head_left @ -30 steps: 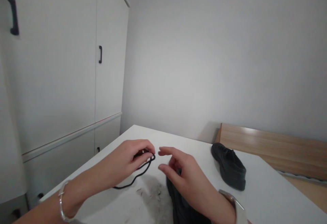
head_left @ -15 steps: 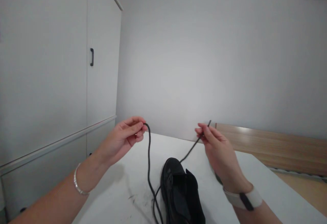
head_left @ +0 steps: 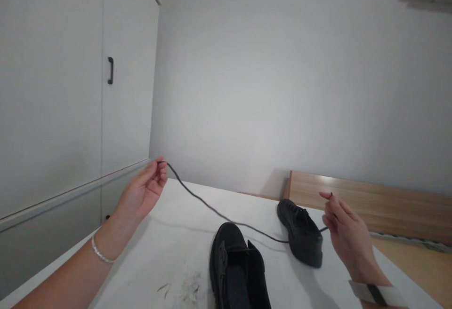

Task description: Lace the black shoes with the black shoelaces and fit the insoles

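A black shoelace [head_left: 219, 214] stretches across above the white table [head_left: 169, 248], held at both ends. My left hand [head_left: 143, 191] pinches its left end, raised over the table's left side. My right hand [head_left: 344, 233] grips the other end at the right, fingers closed on it. Below the lace a black shoe [head_left: 236, 271] stands near me with its tongue open and no lace in it. A second black shoe [head_left: 300, 231] sits farther back, just left of my right hand.
White cupboards with black handles [head_left: 110, 70] stand at the left. A wooden surface [head_left: 370, 205] runs behind the table at the right. Dark scuff marks [head_left: 187, 288] lie on the table left of the near shoe.
My hands have spread apart, pulling the lace out nearly straight over the shoes. The lace no longer hangs down beside the near shoe. The view has shifted right.
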Demonstrator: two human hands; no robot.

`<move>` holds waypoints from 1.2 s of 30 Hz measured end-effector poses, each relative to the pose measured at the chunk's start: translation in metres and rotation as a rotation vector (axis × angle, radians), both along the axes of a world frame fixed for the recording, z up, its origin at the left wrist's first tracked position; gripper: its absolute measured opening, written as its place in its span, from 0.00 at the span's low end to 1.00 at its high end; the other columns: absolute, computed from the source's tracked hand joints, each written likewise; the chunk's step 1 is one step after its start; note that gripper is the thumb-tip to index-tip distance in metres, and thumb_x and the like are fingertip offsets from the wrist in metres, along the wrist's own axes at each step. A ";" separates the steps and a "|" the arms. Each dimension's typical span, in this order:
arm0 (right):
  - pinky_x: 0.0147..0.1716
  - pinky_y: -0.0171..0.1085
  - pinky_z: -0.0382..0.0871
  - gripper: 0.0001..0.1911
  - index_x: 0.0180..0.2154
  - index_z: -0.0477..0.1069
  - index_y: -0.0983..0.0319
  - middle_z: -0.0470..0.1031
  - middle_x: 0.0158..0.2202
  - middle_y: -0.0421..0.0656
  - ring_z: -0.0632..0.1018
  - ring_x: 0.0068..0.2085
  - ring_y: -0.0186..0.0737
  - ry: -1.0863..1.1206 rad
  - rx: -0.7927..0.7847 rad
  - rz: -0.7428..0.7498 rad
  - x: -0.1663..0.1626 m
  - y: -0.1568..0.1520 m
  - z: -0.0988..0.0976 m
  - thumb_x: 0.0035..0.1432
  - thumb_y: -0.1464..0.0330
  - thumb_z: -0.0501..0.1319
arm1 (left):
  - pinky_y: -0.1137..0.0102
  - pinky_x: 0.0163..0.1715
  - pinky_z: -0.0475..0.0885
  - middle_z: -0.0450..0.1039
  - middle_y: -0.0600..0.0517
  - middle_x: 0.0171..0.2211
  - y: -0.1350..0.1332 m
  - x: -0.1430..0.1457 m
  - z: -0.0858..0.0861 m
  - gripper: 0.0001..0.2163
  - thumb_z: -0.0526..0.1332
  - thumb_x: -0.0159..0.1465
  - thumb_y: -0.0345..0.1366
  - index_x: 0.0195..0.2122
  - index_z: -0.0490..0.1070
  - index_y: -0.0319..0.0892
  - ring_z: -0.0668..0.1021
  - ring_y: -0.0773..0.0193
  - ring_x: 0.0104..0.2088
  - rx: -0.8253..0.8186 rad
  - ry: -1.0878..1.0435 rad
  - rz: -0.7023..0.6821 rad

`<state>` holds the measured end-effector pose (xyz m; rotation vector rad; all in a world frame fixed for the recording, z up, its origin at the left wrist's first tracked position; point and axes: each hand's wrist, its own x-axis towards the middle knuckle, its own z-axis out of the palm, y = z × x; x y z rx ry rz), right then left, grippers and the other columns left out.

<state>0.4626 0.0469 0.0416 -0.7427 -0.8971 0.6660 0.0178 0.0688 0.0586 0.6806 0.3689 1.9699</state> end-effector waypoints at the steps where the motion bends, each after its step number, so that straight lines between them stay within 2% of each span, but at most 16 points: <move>1: 0.15 0.23 0.53 0.22 0.40 0.80 0.65 0.53 0.21 0.31 0.53 0.22 0.28 -0.016 -0.009 0.020 -0.005 0.002 -0.002 0.46 0.59 0.75 | 0.84 0.24 0.74 0.75 0.53 0.25 0.003 0.001 -0.002 0.06 0.60 0.67 0.26 0.37 0.78 0.34 0.76 0.75 0.23 0.006 0.004 -0.004; 3: 0.16 0.24 0.53 0.22 0.39 0.80 0.64 0.54 0.21 0.32 0.54 0.22 0.27 -0.038 -0.017 0.070 -0.016 0.006 -0.006 0.46 0.58 0.75 | 0.83 0.22 0.73 0.71 0.56 0.23 0.009 0.003 -0.005 0.05 0.64 0.66 0.32 0.34 0.77 0.37 0.73 0.75 0.22 0.018 0.016 0.004; 6: 0.17 0.26 0.52 0.22 0.39 0.80 0.64 0.59 0.22 0.34 0.56 0.22 0.27 -0.056 -0.028 0.145 -0.031 0.012 -0.016 0.46 0.57 0.74 | 0.79 0.31 0.76 0.73 0.54 0.26 0.016 0.009 -0.012 0.09 0.65 0.65 0.34 0.28 0.75 0.38 0.76 0.72 0.28 0.003 0.059 0.034; 8: 0.17 0.28 0.51 0.21 0.41 0.79 0.64 0.64 0.23 0.36 0.58 0.22 0.27 -0.121 -0.074 0.223 -0.040 0.015 -0.029 0.49 0.57 0.73 | 0.75 0.36 0.77 0.77 0.49 0.31 0.017 0.016 -0.021 0.07 0.65 0.64 0.32 0.28 0.75 0.37 0.78 0.67 0.34 -0.040 0.125 0.035; 10: 0.19 0.29 0.51 0.20 0.44 0.77 0.63 0.69 0.25 0.38 0.60 0.21 0.27 -0.266 -0.147 0.332 -0.049 0.017 -0.046 0.53 0.57 0.70 | 0.74 0.32 0.76 0.78 0.45 0.35 0.017 0.027 -0.036 0.04 0.68 0.61 0.30 0.32 0.76 0.33 0.78 0.65 0.33 -0.091 0.202 0.001; 11: 0.19 0.30 0.51 0.20 0.44 0.76 0.62 0.71 0.26 0.39 0.61 0.21 0.28 -0.357 -0.190 0.391 -0.053 0.017 -0.055 0.55 0.55 0.68 | 0.76 0.27 0.73 0.77 0.45 0.34 0.016 0.033 -0.045 0.06 0.69 0.60 0.31 0.35 0.76 0.32 0.76 0.68 0.29 -0.114 0.266 -0.037; 13: 0.19 0.31 0.51 0.21 0.41 0.74 0.62 0.73 0.26 0.40 0.62 0.20 0.28 -0.524 -0.278 0.502 -0.061 0.017 -0.070 0.56 0.51 0.66 | 0.79 0.17 0.61 0.75 0.51 0.29 0.014 0.046 -0.064 0.14 0.70 0.60 0.36 0.44 0.73 0.34 0.66 0.74 0.20 -0.132 0.468 -0.148; 15: 0.19 0.31 0.50 0.24 0.36 0.72 0.63 0.74 0.25 0.40 0.60 0.20 0.28 -0.642 -0.356 0.585 -0.069 0.017 -0.080 0.55 0.48 0.66 | 0.79 0.16 0.50 0.72 0.56 0.25 0.009 0.056 -0.081 0.19 0.67 0.62 0.45 0.48 0.67 0.39 0.57 0.75 0.17 -0.112 0.729 -0.265; 17: 0.20 0.31 0.50 0.24 0.33 0.71 0.63 0.72 0.25 0.40 0.60 0.21 0.28 -0.724 -0.403 0.620 -0.074 0.016 -0.085 0.54 0.47 0.65 | 0.77 0.18 0.52 0.71 0.57 0.22 0.003 0.064 -0.091 0.16 0.61 0.65 0.49 0.44 0.65 0.42 0.58 0.73 0.18 -0.073 0.970 -0.315; 21: 0.25 0.32 0.56 0.21 0.31 0.71 0.62 0.67 0.26 0.38 0.65 0.27 0.33 -0.829 -0.422 0.631 -0.078 0.013 -0.089 0.59 0.50 0.63 | 0.73 0.26 0.61 0.71 0.55 0.21 -0.015 0.074 -0.094 0.10 0.54 0.68 0.41 0.35 0.68 0.41 0.68 0.67 0.24 -0.077 1.359 -0.314; 24: 0.29 0.34 0.61 0.20 0.32 0.70 0.61 0.66 0.27 0.38 0.67 0.30 0.35 -0.895 -0.407 0.628 -0.077 0.012 -0.092 0.62 0.51 0.60 | 0.74 0.29 0.64 0.74 0.52 0.28 -0.026 0.079 -0.092 0.07 0.56 0.65 0.35 0.33 0.71 0.41 0.74 0.65 0.30 -0.106 1.529 -0.319; 26: 0.32 0.35 0.64 0.18 0.33 0.70 0.60 0.68 0.29 0.39 0.69 0.32 0.37 -0.954 -0.393 0.604 -0.077 0.013 -0.092 0.63 0.52 0.58 | 0.73 0.33 0.66 0.77 0.51 0.32 -0.030 0.081 -0.092 0.06 0.57 0.63 0.32 0.33 0.73 0.42 0.76 0.62 0.35 -0.065 1.649 -0.254; 28: 0.33 0.36 0.65 0.17 0.32 0.70 0.60 0.70 0.30 0.40 0.71 0.33 0.39 -1.013 -0.367 0.573 -0.078 0.013 -0.091 0.64 0.54 0.57 | 0.72 0.35 0.66 0.78 0.52 0.33 -0.032 0.084 -0.096 0.06 0.57 0.61 0.30 0.33 0.74 0.43 0.77 0.62 0.35 -0.002 1.752 -0.152; 33: 0.37 0.36 0.68 0.13 0.31 0.72 0.58 0.73 0.34 0.43 0.75 0.37 0.41 -1.144 -0.159 0.424 -0.081 0.009 -0.086 0.65 0.60 0.57 | 0.72 0.31 0.64 0.76 0.53 0.28 -0.032 0.093 -0.110 0.04 0.58 0.60 0.28 0.32 0.72 0.42 0.74 0.64 0.29 0.143 1.791 0.008; 36: 0.39 0.35 0.69 0.10 0.33 0.76 0.56 0.73 0.36 0.43 0.76 0.38 0.41 -1.170 -0.114 0.303 -0.083 0.006 -0.087 0.64 0.62 0.58 | 0.69 0.34 0.65 0.75 0.49 0.33 -0.031 0.093 -0.112 0.06 0.57 0.63 0.27 0.34 0.73 0.41 0.74 0.61 0.34 0.265 1.747 0.103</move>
